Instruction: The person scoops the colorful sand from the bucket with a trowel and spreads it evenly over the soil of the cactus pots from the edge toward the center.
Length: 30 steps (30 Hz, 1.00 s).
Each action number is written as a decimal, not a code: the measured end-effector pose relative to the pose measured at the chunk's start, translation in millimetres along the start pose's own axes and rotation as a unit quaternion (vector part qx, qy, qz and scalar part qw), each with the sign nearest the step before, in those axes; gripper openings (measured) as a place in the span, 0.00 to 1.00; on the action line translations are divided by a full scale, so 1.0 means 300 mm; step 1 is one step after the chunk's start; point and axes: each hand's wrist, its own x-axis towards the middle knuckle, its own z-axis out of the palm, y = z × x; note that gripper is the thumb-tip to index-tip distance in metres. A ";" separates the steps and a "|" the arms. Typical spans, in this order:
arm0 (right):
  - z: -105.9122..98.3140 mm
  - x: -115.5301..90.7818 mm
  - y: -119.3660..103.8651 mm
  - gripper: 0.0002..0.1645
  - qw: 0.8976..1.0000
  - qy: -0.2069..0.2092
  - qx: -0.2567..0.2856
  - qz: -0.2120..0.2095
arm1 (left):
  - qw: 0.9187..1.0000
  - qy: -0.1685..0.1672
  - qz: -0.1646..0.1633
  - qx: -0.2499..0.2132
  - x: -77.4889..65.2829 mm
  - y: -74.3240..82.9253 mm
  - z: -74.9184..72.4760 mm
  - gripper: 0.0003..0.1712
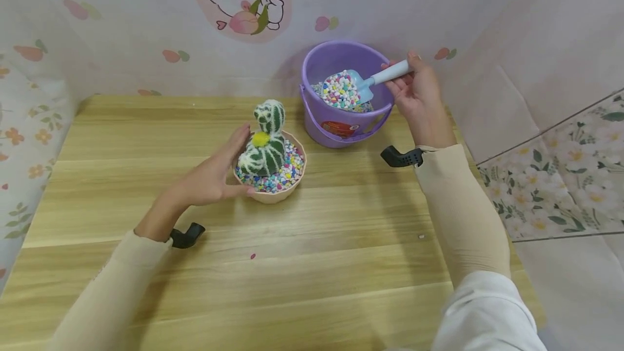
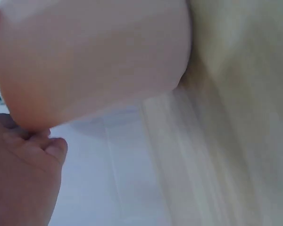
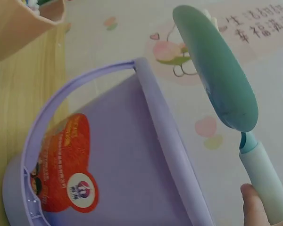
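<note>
My left hand (image 1: 209,177) holds a pale peach flowerpot (image 1: 273,197) from its left side, thumb at the front of the rim and fingers toward the back. A green cactus (image 1: 271,161) with white fuzz and a yellow tuft stands in it among colourful pebbles (image 1: 292,167). On the right, my right hand (image 1: 420,93) grips the handle of a light blue hand shovel (image 1: 390,73). Its scoop, heaped with multicoloured pebbles (image 1: 339,90), is over the mouth of a purple bucket (image 1: 317,118). From the right wrist, the scoop's underside shows above the bucket rim.
More pebbles lie inside the bucket, whose handle (image 1: 361,137) hangs down in front. The wooden table (image 1: 302,286) carries a small red speck (image 1: 253,256) and a pale speck (image 1: 421,236). Patterned walls close in the back and the sides.
</note>
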 end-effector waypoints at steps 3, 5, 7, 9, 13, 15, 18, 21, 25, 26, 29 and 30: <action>-0.014 -0.014 0.006 0.13 1.000 -0.004 0.001 0.000 | 0.999 0.011 -0.025 0.029 -0.007 0.011 0.028 0.72; -0.020 -0.020 0.010 0.13 1.000 -0.006 0.000 -0.002 | 0.998 0.022 -0.037 0.049 -0.007 0.018 0.046 0.75; -0.025 -0.024 0.014 0.14 1.000 -0.007 -0.004 -0.003 | 0.996 0.036 -0.049 0.061 -0.005 0.024 0.061 0.79; -0.029 -0.026 0.018 0.14 1.000 -0.007 -0.009 -0.005 | 0.995 0.047 -0.056 0.061 -0.003 0.028 0.071 0.81; -0.030 -0.030 0.029 0.15 1.000 0.000 -0.013 -0.007 | 0.995 0.052 -0.056 0.061 0.003 0.032 0.072 0.81; -0.029 -0.033 0.035 0.15 1.000 0.002 -0.008 -0.005 | 0.996 0.047 -0.048 0.062 0.009 0.029 0.064 0.80; -0.026 -0.039 0.048 0.14 1.000 0.000 -0.001 -0.001 | 0.997 0.034 -0.039 0.059 0.019 0.023 0.047 0.79; -0.019 -0.047 0.063 0.14 1.000 -0.003 -0.003 0.000 | 0.998 0.019 -0.034 0.050 0.028 0.014 0.027 0.78; -0.012 -0.067 0.085 0.15 1.000 -0.009 -0.011 -0.003 | 0.998 -0.011 -0.033 0.043 0.037 0.003 -0.009 0.77; -0.011 -0.072 0.091 0.15 1.000 -0.010 -0.014 -0.004 | 0.998 -0.019 -0.035 0.043 0.040 0.001 -0.018 0.77; -0.010 -0.086 0.106 0.16 1.000 -0.016 -0.025 -0.011 | 0.997 -0.042 -0.043 0.044 0.048 -0.002 -0.043 0.75; -0.009 -0.090 0.110 0.16 0.999 -0.017 -0.026 -0.012 | 0.997 -0.049 -0.046 0.042 0.051 -0.002 -0.050 0.75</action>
